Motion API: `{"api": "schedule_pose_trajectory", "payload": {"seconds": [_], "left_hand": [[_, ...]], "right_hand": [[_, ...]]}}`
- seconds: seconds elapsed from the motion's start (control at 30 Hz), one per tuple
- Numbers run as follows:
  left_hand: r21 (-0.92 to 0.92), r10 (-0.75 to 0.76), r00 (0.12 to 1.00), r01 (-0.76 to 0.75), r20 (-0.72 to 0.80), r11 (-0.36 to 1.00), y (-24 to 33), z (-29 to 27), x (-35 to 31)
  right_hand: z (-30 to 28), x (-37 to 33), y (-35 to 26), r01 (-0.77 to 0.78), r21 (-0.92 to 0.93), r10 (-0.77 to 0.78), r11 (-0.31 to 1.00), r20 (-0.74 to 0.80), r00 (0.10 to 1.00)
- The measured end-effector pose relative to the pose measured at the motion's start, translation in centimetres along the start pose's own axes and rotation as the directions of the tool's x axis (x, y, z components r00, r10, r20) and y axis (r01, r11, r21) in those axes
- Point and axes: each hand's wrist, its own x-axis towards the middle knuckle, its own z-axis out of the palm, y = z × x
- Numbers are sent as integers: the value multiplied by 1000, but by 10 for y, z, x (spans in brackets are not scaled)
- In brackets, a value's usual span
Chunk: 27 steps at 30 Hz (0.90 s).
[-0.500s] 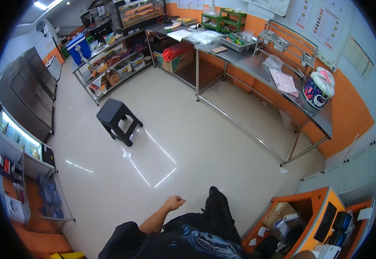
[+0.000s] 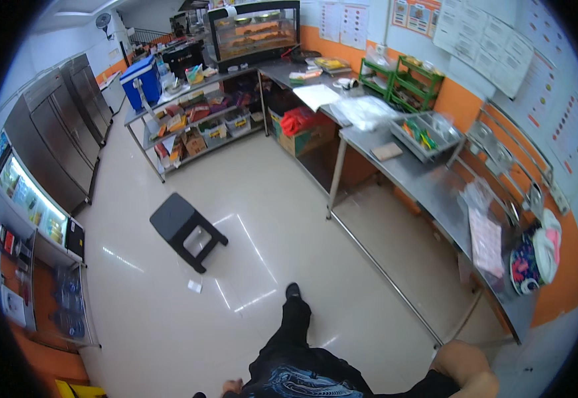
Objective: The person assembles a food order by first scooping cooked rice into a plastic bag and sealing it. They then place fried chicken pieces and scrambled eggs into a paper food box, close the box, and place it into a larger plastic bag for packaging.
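My left hand hangs low beside my dark shirt, close to the bottom edge. Only a small blurred part of it shows, so its fingers cannot be made out. Of my right arm, a bent bare stretch appears at the lower right; the hand itself is out of the picture. Ahead of me on the tiled floor stands a black plastic stool. A small white scrap lies on the floor near the stool's legs.
Along the right runs a steel table holding a grey tray, green racks and a patterned round container. At the back are a stocked shelf and a glass display case. Steel refrigerators line the left.
I have stepped forward, so the stool and steel table appear closer. My left hand has dropped back toward the lower edge. The bent right arm has come into view.
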Motion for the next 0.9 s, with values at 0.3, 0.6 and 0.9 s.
{"api": "schedule_pose_trajectory", "payload": {"seconds": [0.3, 0.6, 0.9], "left_hand": [[-394, 52, 990, -101, -134, 914, 222, -241, 229], [-746, 202, 909, -415, -365, 520, 498, -549, 378], [-890, -169, 986, 71, -7, 450, 452, -570, 476]], "right_hand": [[-238, -32, 123, 89, -104, -89, 991, -4, 996], [-454, -99, 320, 52, -81, -39, 995, 155, 987], [-709, -213, 582, -312, -19, 265, 950, -483, 834]]}}
